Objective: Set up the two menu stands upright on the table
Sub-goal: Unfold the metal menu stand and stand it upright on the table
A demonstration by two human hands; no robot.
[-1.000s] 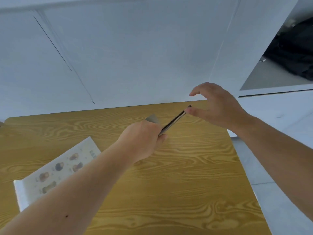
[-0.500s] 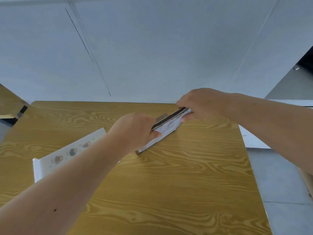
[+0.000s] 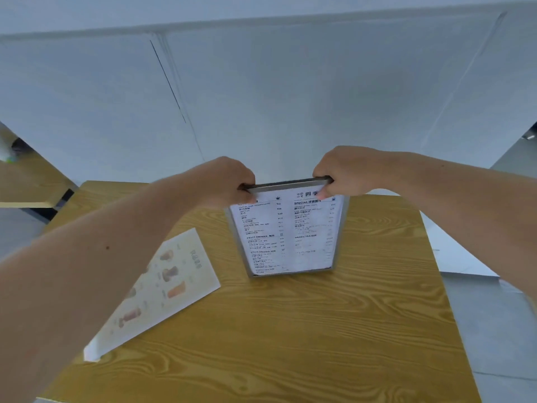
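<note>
Both hands' grip on upright menu stand [image 3: 286,237], table [image 3: 290,330]

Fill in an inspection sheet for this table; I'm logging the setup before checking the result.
Surface: wooden table, grain pattern, bare in the foreground.
Job's things: text menu stand held upright, bottom edge at the tabletop; picture menu stand lying flat to its left.
Clutter: nothing seen.
Grippers: left hand and right hand each grip a top corner of the text menu stand.
Cables: nothing seen.
Surroundings: white wall panels behind; second table at far left.
</note>
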